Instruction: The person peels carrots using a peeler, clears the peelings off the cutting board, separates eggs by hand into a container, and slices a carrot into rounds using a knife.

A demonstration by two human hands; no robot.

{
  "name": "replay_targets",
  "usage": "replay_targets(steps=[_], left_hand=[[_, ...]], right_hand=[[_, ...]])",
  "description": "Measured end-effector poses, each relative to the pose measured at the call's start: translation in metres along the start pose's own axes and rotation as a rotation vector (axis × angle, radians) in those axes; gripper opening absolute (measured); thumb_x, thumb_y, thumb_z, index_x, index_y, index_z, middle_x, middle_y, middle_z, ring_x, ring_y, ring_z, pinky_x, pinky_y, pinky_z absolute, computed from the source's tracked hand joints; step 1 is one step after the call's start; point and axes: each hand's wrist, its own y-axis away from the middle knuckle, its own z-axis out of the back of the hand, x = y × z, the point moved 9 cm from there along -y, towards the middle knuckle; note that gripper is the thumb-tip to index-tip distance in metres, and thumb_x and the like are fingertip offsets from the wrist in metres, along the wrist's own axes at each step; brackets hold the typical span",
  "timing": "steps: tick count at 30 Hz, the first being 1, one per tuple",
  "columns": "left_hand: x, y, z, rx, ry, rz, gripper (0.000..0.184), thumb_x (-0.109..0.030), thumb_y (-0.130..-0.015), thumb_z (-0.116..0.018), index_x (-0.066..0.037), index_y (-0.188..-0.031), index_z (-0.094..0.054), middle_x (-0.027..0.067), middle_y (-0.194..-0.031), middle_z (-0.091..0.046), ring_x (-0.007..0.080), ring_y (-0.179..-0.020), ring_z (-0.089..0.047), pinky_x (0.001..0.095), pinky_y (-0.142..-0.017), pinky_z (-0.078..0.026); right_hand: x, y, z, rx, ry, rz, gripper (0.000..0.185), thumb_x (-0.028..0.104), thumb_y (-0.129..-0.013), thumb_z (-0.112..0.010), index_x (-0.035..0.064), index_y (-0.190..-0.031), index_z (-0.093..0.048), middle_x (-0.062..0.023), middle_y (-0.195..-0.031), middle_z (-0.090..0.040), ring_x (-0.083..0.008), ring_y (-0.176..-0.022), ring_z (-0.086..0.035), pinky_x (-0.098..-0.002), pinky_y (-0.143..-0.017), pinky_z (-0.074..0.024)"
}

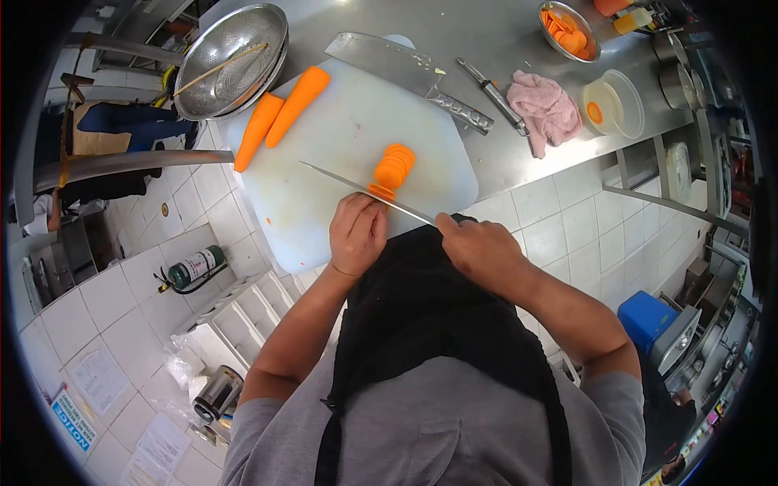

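Note:
My right hand (478, 253) is wrapped round the handle of a long-bladed knife (339, 179), whose tip points to the upper left over the white cutting board (324, 146). Under the blade, at the board's near edge, my left hand (357, 233) has its fingers curled against a piece of carrot, mostly hidden by them. A row of overlapping carrot slices (395, 164) lies just beyond the blade. Two whole peeled carrots (297, 105) rest side by side at the board's left.
A cleaver (389, 65) lies across the board's far edge. Near it are a peeler (493, 95), a pink cloth (545, 109), a clear plastic tub (624, 105) and a metal bowl of carrot slices (570, 32). Metal colanders (231, 61) stand at the far left.

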Motion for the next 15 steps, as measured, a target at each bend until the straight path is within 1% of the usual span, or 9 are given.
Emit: replay_targets(steps=[3, 5, 6, 8, 13, 15], left_hand=[[0.003, 0.004, -0.001, 0.018, -0.001, -0.003, 0.022, 0.012, -0.077, -0.076, 0.004, -0.096, -0.069, 0.0166, -0.103, -0.068, 0.0367, -0.092, -0.068, 0.042, -0.079, -0.057], [0.001, 0.002, -0.001, 0.012, -0.001, -0.004, 0.022, 0.012, -0.077, -0.076, 0.004, -0.096, -0.069, 0.0166, -0.103, -0.068, 0.0367, -0.092, -0.068, 0.042, -0.079, -0.057], [0.0, 0.001, 0.0, 0.008, 0.0, -0.004, 0.022, 0.012, -0.077, -0.076, 0.004, -0.096, -0.069, 0.0165, -0.103, -0.068, 0.0367, -0.092, -0.067, 0.0419, -0.079, -0.057], [0.0, 0.0, 0.0, 0.008, 0.001, -0.005, 0.022, 0.012, -0.077, -0.076, 0.004, -0.096, -0.069, 0.0165, -0.103, -0.068, 0.0367, -0.092, -0.068, 0.0418, -0.079, -0.057], [0.001, 0.001, 0.0, 0.001, 0.002, -0.007, 0.021, 0.013, -0.077, -0.075, 0.004, -0.096, -0.069, 0.0165, -0.103, -0.068, 0.0364, -0.092, -0.068, 0.0412, -0.08, -0.058], [0.001, 0.0, -0.001, -0.003, 0.009, -0.005, 0.021, 0.011, -0.077, -0.074, 0.006, -0.097, -0.07, 0.0172, -0.104, -0.068, 0.0376, -0.094, -0.068, 0.0427, -0.081, -0.059]], right_hand=[[-0.001, 0.012, 0.002, -0.013, 0.053, -0.012, 0.009, 0.006, -0.097, -0.056, 0.0036, -0.105, -0.053, -0.0175, -0.069, -0.069, -0.0389, -0.065, -0.072, -0.0492, -0.058, -0.0569], [-0.005, 0.014, -0.001, -0.07, 0.033, -0.017, 0.014, 0.013, -0.098, -0.061, 0.0052, -0.102, -0.051, -0.0156, -0.066, -0.064, -0.0393, -0.058, -0.067, -0.0512, -0.053, -0.0537], [-0.006, 0.014, -0.002, -0.07, 0.033, -0.02, 0.014, 0.013, -0.098, -0.061, 0.0052, -0.102, -0.051, -0.0156, -0.066, -0.064, -0.0393, -0.058, -0.067, -0.0512, -0.053, -0.0537], [-0.006, 0.01, -0.006, -0.024, 0.053, -0.017, 0.008, 0.006, -0.096, -0.057, 0.0034, -0.102, -0.053, -0.0167, -0.068, -0.068, -0.0382, -0.063, -0.071, -0.0485, -0.057, -0.0569], [-0.011, -0.01, -0.021, -0.047, 0.021, 0.012, 0.008, 0.006, -0.095, -0.057, 0.0029, -0.101, -0.052, -0.0179, -0.069, -0.069, -0.0391, -0.064, -0.072, -0.0496, -0.057, -0.057], [-0.015, -0.02, -0.03, -0.064, 0.017, 0.018, 0.008, 0.006, -0.095, -0.057, 0.0027, -0.101, -0.052, -0.0183, -0.07, -0.069, -0.0395, -0.065, -0.072, -0.0502, -0.058, -0.0569]])
